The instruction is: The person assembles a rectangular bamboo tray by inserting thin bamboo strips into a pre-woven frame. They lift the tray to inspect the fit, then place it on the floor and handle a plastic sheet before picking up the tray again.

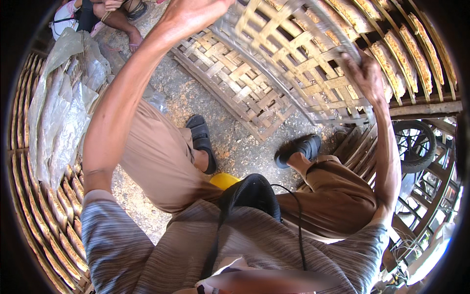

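A woven bamboo tray [293,63] with a slatted frame is tilted up in front of me, its edge smeared by motion. My right hand [366,78] is closed round its right edge, thumb on the near side. At the top of the picture my left hand [196,14] is closed at the tray's far left corner; its fingertips are partly cut off by the frame. Below and left of this tray, a second woven bamboo tray [230,78] rests low over the floor. Behind the held one, racks carry rows of pale slabs with orange-brown crumbly edges [416,54].
On the left, crumpled clear plastic sheets [68,108] lie over more stacked slatted racks [44,230]. A black wheel [415,146] stands at the right beside wooden slats. Crumbs litter the concrete floor [235,147]. Another person's leg [122,27] shows at the far left; something yellow [224,181] sits beneath me.
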